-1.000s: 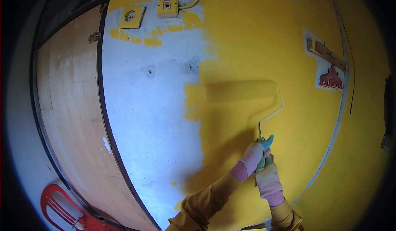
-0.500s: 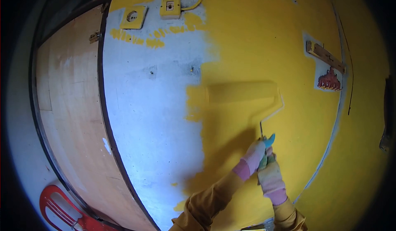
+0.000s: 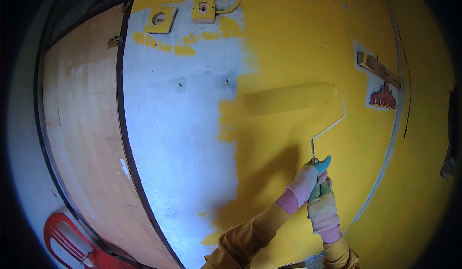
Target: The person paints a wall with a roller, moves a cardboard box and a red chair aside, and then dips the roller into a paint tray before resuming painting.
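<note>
A paint roller lies against the yellow part of the wall, its wire frame bent down at the right to the handle. My left hand, in a pale glove with a blue-green thumb, is closed around the top of the handle. Just below and to the right, my right hand, also gloved, is wrapped round the lower handle. Most of the handle is hidden by the gloves. Left of the roller is a whitish unpainted stretch of wall with a ragged yellow edge.
A wall socket and a switch box are at the upper left. A wooden strip is fixed at the right above a dark red mark. A wooden door stands left, with a red chair at lower left.
The roller has moved slightly up and to the right and is more tilted, its right end higher. Both hands have shifted a little to the right with it. The view has shifted slightly.
</note>
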A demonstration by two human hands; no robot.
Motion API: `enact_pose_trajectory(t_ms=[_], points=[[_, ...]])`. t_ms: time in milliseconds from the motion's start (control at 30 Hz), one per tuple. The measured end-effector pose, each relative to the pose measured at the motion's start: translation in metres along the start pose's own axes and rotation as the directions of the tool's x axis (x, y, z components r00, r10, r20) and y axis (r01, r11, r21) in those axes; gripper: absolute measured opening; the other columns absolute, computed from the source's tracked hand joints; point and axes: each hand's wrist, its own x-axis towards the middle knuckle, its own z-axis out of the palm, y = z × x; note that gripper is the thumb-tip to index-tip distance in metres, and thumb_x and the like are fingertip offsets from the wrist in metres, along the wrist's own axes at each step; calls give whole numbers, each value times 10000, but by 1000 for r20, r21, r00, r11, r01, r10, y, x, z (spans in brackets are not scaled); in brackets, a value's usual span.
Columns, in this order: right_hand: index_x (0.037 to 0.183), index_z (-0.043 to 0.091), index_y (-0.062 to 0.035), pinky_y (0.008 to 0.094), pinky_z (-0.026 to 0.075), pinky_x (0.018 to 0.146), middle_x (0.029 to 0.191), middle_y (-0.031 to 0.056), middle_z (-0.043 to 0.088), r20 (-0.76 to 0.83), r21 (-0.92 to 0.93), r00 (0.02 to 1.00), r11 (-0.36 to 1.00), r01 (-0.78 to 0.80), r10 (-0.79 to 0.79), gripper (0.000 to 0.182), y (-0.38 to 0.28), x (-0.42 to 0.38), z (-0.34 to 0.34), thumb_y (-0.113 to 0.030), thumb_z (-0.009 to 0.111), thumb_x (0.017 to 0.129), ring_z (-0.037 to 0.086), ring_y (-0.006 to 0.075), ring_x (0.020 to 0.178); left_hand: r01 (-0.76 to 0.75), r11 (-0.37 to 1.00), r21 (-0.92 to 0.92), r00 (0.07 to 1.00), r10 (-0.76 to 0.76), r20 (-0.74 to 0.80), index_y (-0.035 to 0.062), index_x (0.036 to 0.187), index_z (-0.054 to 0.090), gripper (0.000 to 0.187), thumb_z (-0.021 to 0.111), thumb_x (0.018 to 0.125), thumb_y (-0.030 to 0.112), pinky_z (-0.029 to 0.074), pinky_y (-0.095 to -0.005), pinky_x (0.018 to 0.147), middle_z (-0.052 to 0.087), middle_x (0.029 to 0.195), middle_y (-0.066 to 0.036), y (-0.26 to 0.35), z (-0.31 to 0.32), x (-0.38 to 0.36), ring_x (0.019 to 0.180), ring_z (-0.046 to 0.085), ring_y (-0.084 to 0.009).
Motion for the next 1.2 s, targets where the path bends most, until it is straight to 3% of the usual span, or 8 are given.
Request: enact_pose_trajectory(t_ms=[200, 400, 500, 533, 667, 733, 933, 1200], points=[[1070, 465, 38, 343, 424, 618, 805, 177, 524, 243, 114, 896, 907, -406, 371, 291, -9, 3, -14, -173, 378, 889, 523, 280, 688, 70, 997, 13, 998, -70, 8, 118, 641, 318, 350, 576, 801, 292, 396, -365, 491, 333, 454, -12, 11, 13, -3, 454, 447, -213], [1076, 451, 59, 400, 429, 634, 789, 241, 516, 13, -321, 930, 880, 351, -367, 330, -3, 38, -7, -204, 376, 891, 494, 396, 705, 67, 998, -22, 997, -66, 50, 116, 677, 316, 340, 584, 795, 288, 401, -368, 484, 323, 451, -9, 35, 17, 17, 456, 448, -214], [1060, 459, 60, 403, 428, 677, 825, 258, 522, 113, -235, 933, 922, -308, 341, 318, -4, 12, -2, -194, 376, 889, 482, 423, 757, 55, 997, -54, 998, -52, 47, 123, 679, 324, 325, 595, 789, 264, 373, -346, 454, 332, 464, -8, 10, 5, 14, 428, 392, -186], [1042, 462, 59, 406, 424, 694, 857, 273, 521, 27, -137, 999, 990, -29, 33, 300, -9, 7, -4, -183, 381, 885, 485, 426, 791, 57, 998, -22, 998, -57, 18, 121, 654, 322, 340, 587, 794, 281, 391, -359, 465, 325, 454, -8, 1, -1, 18, 434, 419, -199], [1033, 464, 53, 412, 424, 698, 887, 282, 522, 130, -4, 943, 951, -310, 307, 289, -3, 20, -7, -179, 393, 877, 484, 434, 817, 96, 995, -27, 995, -96, 0, 118, 606, 320, 373, 590, 792, 296, 403, -373, 469, 323, 440, -6, 14, 7, 23, 438, 448, -215], [1026, 462, 48, 403, 427, 641, 833, 254, 526, 69, -197, 977, 957, 213, -203, 289, 3, 30, -8, -190, 392, 879, 503, 406, 758, 58, 997, -43, 998, -57, 29, 120, 602, 323, 371, 603, 784, 281, 399, -371, 465, 322, 442, -5, 23, 11, 25, 435, 447, -217], [1035, 447, 58, 374, 426, 649, 841, 249, 522, 172, 20, 949, 962, -273, 266, 307, -4, 32, 4, -201, 377, 885, 501, 389, 761, 67, 997, 47, 996, -64, -66, 119, 705, 315, 328, 601, 783, 258, 388, -335, 468, 351, 483, -12, 27, 7, 21, 424, 360, -167], [1050, 391, 81, 378, 427, 659, 882, 262, 482, 57, -67, 997, 996, -55, 59, 288, -37, 97, 20, -135, 366, 862, 489, 384, 781, 19, 996, 86, 1000, -18, -14, 135, 728, 326, 290, 604, 781, 202, 405, -333, 485, 331, 523, 16, 100, 16, 46, 424, 338, -124]])
